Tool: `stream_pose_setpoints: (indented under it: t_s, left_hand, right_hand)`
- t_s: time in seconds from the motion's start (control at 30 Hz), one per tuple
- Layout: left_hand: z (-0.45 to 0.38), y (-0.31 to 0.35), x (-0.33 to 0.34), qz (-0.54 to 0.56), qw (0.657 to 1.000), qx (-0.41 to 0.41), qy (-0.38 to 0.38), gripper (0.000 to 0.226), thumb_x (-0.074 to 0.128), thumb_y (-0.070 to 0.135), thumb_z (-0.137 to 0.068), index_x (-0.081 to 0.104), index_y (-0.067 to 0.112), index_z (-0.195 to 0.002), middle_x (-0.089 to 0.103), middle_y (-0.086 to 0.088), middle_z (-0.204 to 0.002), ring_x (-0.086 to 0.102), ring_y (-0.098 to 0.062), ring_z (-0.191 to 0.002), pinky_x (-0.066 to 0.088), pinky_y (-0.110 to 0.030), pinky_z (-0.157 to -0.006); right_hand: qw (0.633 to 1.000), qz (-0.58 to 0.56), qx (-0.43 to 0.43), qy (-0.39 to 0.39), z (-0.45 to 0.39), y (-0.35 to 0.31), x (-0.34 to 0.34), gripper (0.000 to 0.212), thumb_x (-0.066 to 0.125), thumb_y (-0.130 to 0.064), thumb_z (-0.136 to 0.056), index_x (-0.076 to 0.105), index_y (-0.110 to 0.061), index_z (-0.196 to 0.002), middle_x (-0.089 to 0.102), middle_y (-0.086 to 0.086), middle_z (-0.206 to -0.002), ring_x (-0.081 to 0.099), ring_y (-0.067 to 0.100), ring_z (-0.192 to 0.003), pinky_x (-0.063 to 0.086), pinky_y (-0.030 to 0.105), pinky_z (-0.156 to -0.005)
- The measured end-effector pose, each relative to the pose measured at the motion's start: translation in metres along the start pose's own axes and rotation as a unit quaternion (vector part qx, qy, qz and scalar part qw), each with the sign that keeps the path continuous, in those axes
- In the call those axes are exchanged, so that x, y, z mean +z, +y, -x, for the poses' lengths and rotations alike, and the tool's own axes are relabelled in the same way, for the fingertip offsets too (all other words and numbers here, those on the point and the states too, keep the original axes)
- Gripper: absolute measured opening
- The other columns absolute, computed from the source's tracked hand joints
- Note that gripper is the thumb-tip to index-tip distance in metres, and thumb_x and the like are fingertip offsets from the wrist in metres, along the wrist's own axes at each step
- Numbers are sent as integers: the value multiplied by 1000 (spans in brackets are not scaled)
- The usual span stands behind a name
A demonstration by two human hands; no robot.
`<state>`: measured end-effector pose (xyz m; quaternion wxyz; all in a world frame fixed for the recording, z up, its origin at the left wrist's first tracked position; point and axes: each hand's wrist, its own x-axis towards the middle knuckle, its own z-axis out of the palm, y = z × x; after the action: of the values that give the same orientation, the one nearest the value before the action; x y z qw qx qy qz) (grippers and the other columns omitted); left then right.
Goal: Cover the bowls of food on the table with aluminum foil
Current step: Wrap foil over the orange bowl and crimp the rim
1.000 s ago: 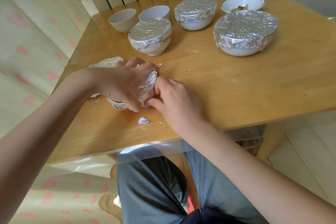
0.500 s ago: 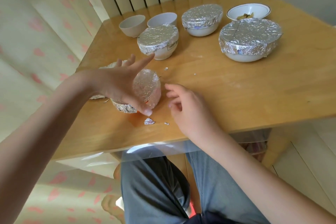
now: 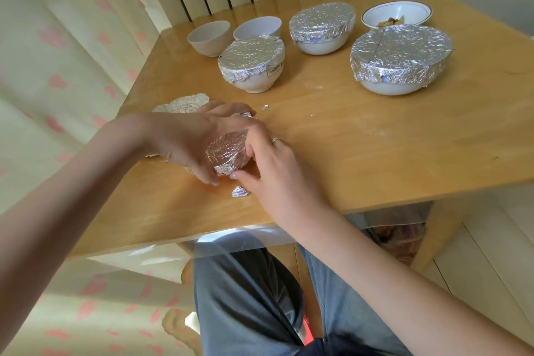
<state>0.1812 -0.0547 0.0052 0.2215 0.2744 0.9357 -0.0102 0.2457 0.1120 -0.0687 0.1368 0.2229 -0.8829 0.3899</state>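
A small foil-wrapped bowl (image 3: pixel 228 153) is held near the front left of the light wooden counter (image 3: pixel 361 147), cupped from the far side by the left hand (image 3: pixel 185 139), whose curled fingers form a grip around its wall. The foil edge at the near side is being pinched and pressed down by the fingers of the right hand (image 3: pixel 268 170). The step is judged best done by keeping the bowl steadied while the foil skirt is folded tight under the rim all the way round, with light pressure so that the thin sheet is not torn; torn silver foil scraps (image 3: pixel 239 191) already lie just beside the bowl.

Further back, three white bowls are seen sealed: a medium foil-covered white bowl (image 3: pixel 252 65), a foil-covered white bowl behind it to the right (image 3: pixel 322 28), and a large foil-covered white bowl (image 3: pixel 400 62); their contents are hidden. An uncovered gold-rimmed white bowl (image 3: pixel 397 15) holds some pale food, so covering appears unfinished. Two uncovered plain white cups (image 3: pixel 209 37) stand at the back left; what they hold cannot be told. A crumpled loose foil sheet (image 3: pixel 182 104) lies behind the left hand.
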Motion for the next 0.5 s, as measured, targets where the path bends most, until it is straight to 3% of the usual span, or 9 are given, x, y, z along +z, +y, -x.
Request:
stream_pose_setpoints:
  t_s: [0.07,0.13,0.17,0.23,0.3,0.33,0.43,0.5]
  left_hand:
    - [0,1,0,0,1000,4,-1,105,90,31,-59,21,69,-129,9,31,-144,7,0,-136,18,-30,-112]
    - [0,2,0,1,1000,9,-1,108,90,31,-58,15,78,-120,11,30,-139,8,4,-129,16,-28,-110]
    - [0,3,0,3,1000,12,2,107,90,30,-58,16,79,-118,12,29,-138,8,4,-128,17,-27,-109]
    - [1,4,0,9,1000,12,7,104,90,29,-59,20,76,-120,14,29,-139,10,2,-131,19,-29,-109]
    - [1,5,-1,14,1000,9,5,102,90,28,-60,22,74,-121,14,31,-139,9,5,-130,20,-29,-107]
    - [2,6,-1,16,1000,7,3,102,90,28,-60,22,74,-121,13,33,-137,8,6,-129,20,-30,-107]
    - [2,5,0,14,1000,12,7,103,90,30,-60,21,75,-121,13,29,-143,9,-1,-135,21,-35,-112]
    - [2,5,1,15,1000,10,8,102,89,30,-61,20,76,-121,12,26,-147,8,-4,-139,20,-34,-111]
  right_hand:
    - [997,-60,38,-10,1,2,2,42,80,-24,-74,46,-12,-95,56,2,-84,56,22,-72,48,39,-62]
    - [971,-195,136,-38,5,4,-2,37,81,-19,-73,49,-12,-91,58,1,-79,56,14,-65,48,29,-57]
    - [939,-278,194,-61,7,3,-5,31,78,-14,-76,52,-11,-93,61,4,-79,59,13,-61,49,26,-52]
    - [839,-443,298,-107,11,1,-13,22,70,-3,-83,58,-6,-101,66,8,-82,65,13,-61,54,24,-48]
    - [754,-537,358,-119,10,1,-17,23,66,2,-85,60,1,-108,70,15,-90,70,17,-69,58,24,-57]
    - [737,-553,370,-117,9,2,-18,23,65,3,-85,61,3,-108,70,18,-93,71,19,-75,59,24,-62]
    - [729,-564,377,-98,4,2,-17,18,65,5,-85,63,7,-102,70,23,-95,71,20,-78,59,23,-70]
    - [750,-543,365,-95,2,2,-15,15,68,3,-83,65,6,-97,70,23,-92,71,19,-73,59,22,-67]
